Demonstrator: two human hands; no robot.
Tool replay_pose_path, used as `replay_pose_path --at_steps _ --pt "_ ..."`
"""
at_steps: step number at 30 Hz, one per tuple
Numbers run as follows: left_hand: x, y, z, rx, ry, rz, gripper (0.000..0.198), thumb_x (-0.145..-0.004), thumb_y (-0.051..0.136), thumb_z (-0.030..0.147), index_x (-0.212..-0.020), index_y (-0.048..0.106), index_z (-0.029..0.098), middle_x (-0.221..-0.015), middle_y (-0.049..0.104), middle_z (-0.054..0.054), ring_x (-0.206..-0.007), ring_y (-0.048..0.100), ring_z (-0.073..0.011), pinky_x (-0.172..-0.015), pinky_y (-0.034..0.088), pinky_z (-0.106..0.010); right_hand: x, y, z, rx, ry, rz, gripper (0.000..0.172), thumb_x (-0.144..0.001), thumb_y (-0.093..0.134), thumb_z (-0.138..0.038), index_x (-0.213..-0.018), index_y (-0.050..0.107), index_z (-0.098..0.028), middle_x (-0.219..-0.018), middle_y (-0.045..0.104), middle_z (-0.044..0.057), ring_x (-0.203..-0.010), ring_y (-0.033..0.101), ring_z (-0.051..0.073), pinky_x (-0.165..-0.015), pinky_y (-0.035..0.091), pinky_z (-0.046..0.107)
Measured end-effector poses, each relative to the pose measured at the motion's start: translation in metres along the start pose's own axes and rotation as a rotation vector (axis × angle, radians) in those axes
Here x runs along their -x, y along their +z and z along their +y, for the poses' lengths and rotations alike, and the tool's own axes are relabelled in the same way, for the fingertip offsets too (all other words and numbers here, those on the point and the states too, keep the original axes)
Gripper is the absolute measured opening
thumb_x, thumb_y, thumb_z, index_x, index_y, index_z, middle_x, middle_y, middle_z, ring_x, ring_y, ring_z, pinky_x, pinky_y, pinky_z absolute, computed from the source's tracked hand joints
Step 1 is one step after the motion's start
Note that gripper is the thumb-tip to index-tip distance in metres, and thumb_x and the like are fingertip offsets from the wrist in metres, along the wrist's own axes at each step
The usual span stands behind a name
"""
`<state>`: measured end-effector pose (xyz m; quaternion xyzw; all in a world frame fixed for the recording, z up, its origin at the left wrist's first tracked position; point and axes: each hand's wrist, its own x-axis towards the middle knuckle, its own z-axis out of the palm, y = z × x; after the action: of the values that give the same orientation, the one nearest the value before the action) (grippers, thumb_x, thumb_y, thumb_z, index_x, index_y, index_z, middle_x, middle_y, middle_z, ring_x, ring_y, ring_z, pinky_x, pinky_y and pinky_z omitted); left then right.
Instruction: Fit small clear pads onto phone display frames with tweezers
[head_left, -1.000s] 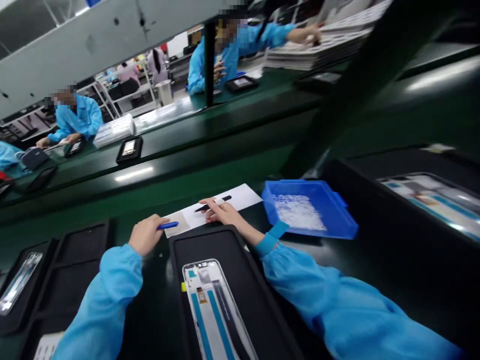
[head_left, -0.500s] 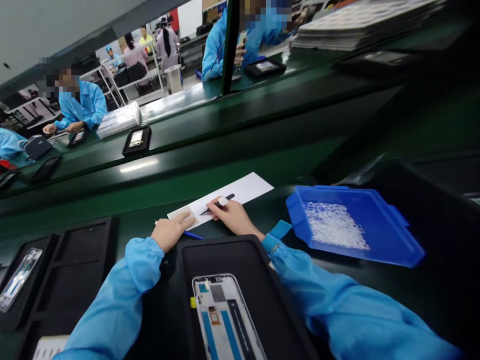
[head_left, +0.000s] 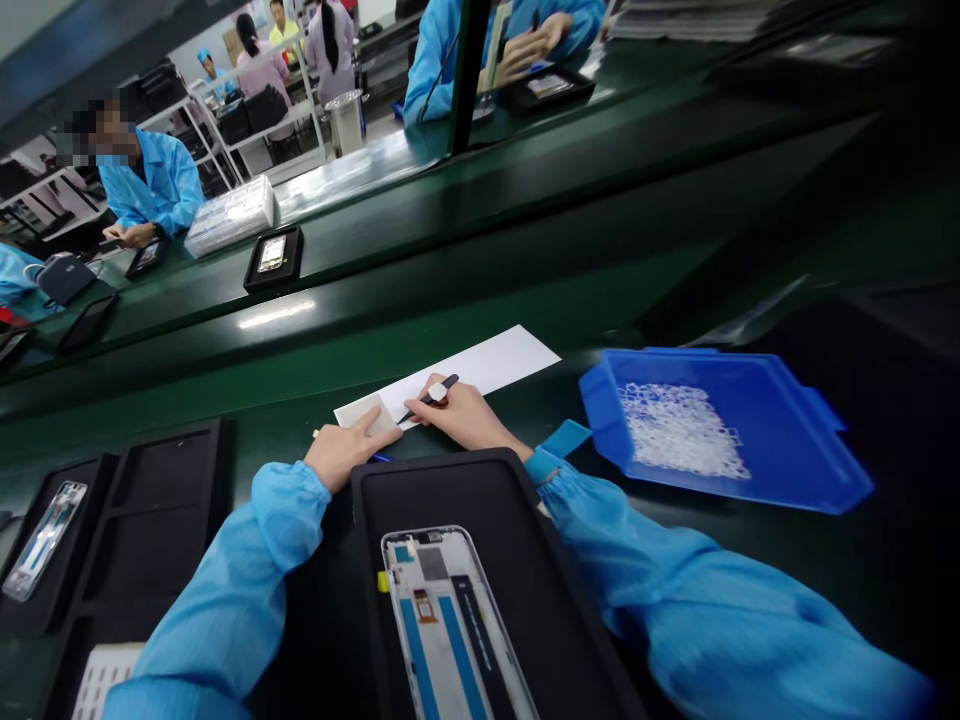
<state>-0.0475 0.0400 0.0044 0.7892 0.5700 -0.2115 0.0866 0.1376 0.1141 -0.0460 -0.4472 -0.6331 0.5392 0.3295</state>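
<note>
My right hand (head_left: 469,415) is closed in a pinch around dark tweezers (head_left: 451,381), their tip pointing down-left at a white paper strip (head_left: 502,362). One of its fingertips has a white cover. My left hand (head_left: 341,450) lies with its fingers apart on a beige patch (head_left: 367,410) at the strip's left end, close to the tweezers' tip. A blue pen (head_left: 382,457) shows partly beside the left hand; the rest is hidden. Between my forearms, a black tray (head_left: 517,520) bears an opened phone frame (head_left: 442,640) with blue strips and a yellow tab.
To the right stands a blue bin (head_left: 780,440) with many small white rings (head_left: 679,430). Black trays (head_left: 157,530) lie at left, one holding another phone frame (head_left: 45,540). Beyond a raised green ledge (head_left: 420,230), co-workers in blue sit near small trays (head_left: 274,258).
The view has tilted, so the bench things sit higher in it. My left hand has slid slightly right, covering more of the pen. The tweezers stay near the beige patch.
</note>
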Motion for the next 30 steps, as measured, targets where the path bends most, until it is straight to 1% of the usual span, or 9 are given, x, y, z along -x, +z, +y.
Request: replay_pose_path --at_steps 6,10,14,17,20,22,24,26,30 --pt "0.001 0.000 0.000 0.022 -0.019 0.000 0.050 -0.097 0.040 0.046 -0.146 0.033 0.047 -0.161 0.022 -0.005 -0.089 0.070 -0.0287 -0.072 0.055 -0.040 -0.006 0.001 0.002 -0.115 0.016 0.038 0.029 -0.068 0.077 -0.039 -0.068 0.056 -0.019 -0.061 0.069 0.004 -0.060 0.067 0.021 -0.054 0.049 0.027" --pt "0.003 0.003 -0.001 0.065 -0.019 0.031 0.049 -0.096 0.043 0.048 -0.144 0.038 0.047 -0.161 0.025 -0.001 -0.098 0.069 -0.0292 -0.078 0.055 -0.038 0.002 -0.019 -0.010 -0.242 0.000 0.202 0.046 -0.067 0.071 -0.061 -0.067 0.050 -0.020 -0.061 0.066 0.006 -0.060 0.066 0.020 -0.045 0.043 0.024" --pt "0.008 0.002 -0.010 0.022 -0.034 0.101 0.050 -0.097 0.040 0.028 -0.145 0.039 0.044 -0.162 0.021 0.000 -0.096 0.069 -0.0278 -0.078 0.056 -0.041 0.051 -0.044 -0.041 -0.306 -0.033 0.331 0.053 -0.064 0.073 -0.067 -0.070 0.047 -0.021 -0.057 0.060 0.002 -0.062 0.067 0.019 -0.041 0.038 0.021" --pt "0.019 -0.008 -0.023 -0.065 -0.113 0.186 0.064 -0.091 0.034 0.007 -0.147 0.037 0.038 -0.161 0.023 -0.008 -0.090 0.070 -0.0250 -0.076 0.056 -0.043 0.102 -0.043 -0.067 -0.246 -0.058 0.268 0.051 -0.066 0.077 -0.065 -0.067 0.050 -0.021 -0.046 0.052 -0.002 -0.057 0.066 0.019 -0.043 0.044 0.022" --pt "0.035 -0.026 -0.026 0.098 -0.236 0.411 0.049 -0.093 0.038 0.012 -0.136 0.053 0.027 -0.144 0.049 -0.010 -0.094 0.068 -0.0234 -0.080 0.054 -0.038 0.135 -0.027 -0.083 -0.146 -0.040 0.132 0.052 -0.069 0.073 -0.068 -0.066 0.053 -0.020 -0.045 0.052 -0.001 -0.052 0.065 0.020 -0.043 0.048 0.024" --pt "0.047 -0.039 -0.017 0.377 -0.233 0.519 0.031 -0.094 0.044 0.024 -0.117 0.065 0.020 -0.117 0.066 -0.008 -0.093 0.066 -0.0209 -0.080 0.051 -0.031 0.141 -0.017 -0.085 -0.106 -0.031 0.093 0.053 -0.070 0.070 -0.070 -0.066 0.054 -0.020 -0.051 0.057 0.001 -0.053 0.066 0.020 -0.040 0.047 0.023" --pt "0.057 -0.049 -0.001 0.668 -0.121 0.453 0.027 -0.093 0.049 0.033 -0.098 0.069 0.015 -0.087 0.068 -0.003 -0.079 0.063 -0.0166 -0.074 0.048 -0.025 0.141 -0.011 -0.082 -0.084 -0.044 0.095 0.053 -0.071 0.069 -0.069 -0.066 0.055 -0.019 -0.058 0.060 0.003 -0.055 0.067 0.020 -0.039 0.047 0.023" --pt "0.065 -0.055 0.018 0.834 0.013 0.271 0.028 -0.090 0.052 0.037 -0.087 0.068 0.014 -0.068 0.061 0.001 -0.063 0.056 -0.0124 -0.064 0.044 -0.022 0.138 -0.008 -0.077 -0.065 -0.065 0.110 0.050 -0.074 0.069 -0.066 -0.066 0.055 -0.018 -0.062 0.061 0.004 -0.056 0.067 0.019 -0.043 0.049 0.023" --pt "0.071 -0.059 0.042 0.809 0.106 0.083 0.025 -0.088 0.055 0.034 -0.077 0.067 0.015 -0.060 0.053 0.004 -0.057 0.047 -0.0103 -0.056 0.034 -0.022 0.137 -0.007 -0.069 -0.023 -0.071 0.126 0.043 -0.077 0.069 -0.059 -0.067 0.054 -0.019 -0.063 0.060 0.002 -0.059 0.067 0.020 -0.047 0.050 0.024"
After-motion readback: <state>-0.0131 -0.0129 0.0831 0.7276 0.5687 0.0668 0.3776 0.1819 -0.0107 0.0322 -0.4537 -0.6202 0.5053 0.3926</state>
